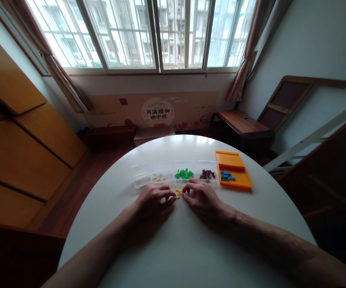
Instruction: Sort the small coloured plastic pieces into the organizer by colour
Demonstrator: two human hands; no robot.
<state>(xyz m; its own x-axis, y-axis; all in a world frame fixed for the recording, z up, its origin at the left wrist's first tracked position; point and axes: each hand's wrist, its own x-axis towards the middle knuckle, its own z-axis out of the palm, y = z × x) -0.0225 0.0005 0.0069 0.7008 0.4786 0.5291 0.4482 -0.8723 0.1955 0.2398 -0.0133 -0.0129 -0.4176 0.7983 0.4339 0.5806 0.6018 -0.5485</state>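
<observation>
Both my hands rest on a round white table [176, 248]. My left hand [153, 199] and my right hand [200, 196] lie knuckles up, fingertips curled toward each other around a small pile of yellow pieces [178, 193] between them. Just beyond stands a row of clear compartments [176, 173] holding pale pieces [159, 176], green pieces [184, 174] and dark red pieces [207, 174]. An orange tray [233, 170] at the right end holds blue pieces [227, 176]. Whether either hand pinches a yellow piece is too small to see.
A wide window [157, 32] with curtains fills the far wall. A dark wooden bench [242, 124] and a leaning wooden frame [284, 100] stand at the right. Wooden cabinets [25, 140] run along the left. A printed cardboard panel [157, 112] leans under the window.
</observation>
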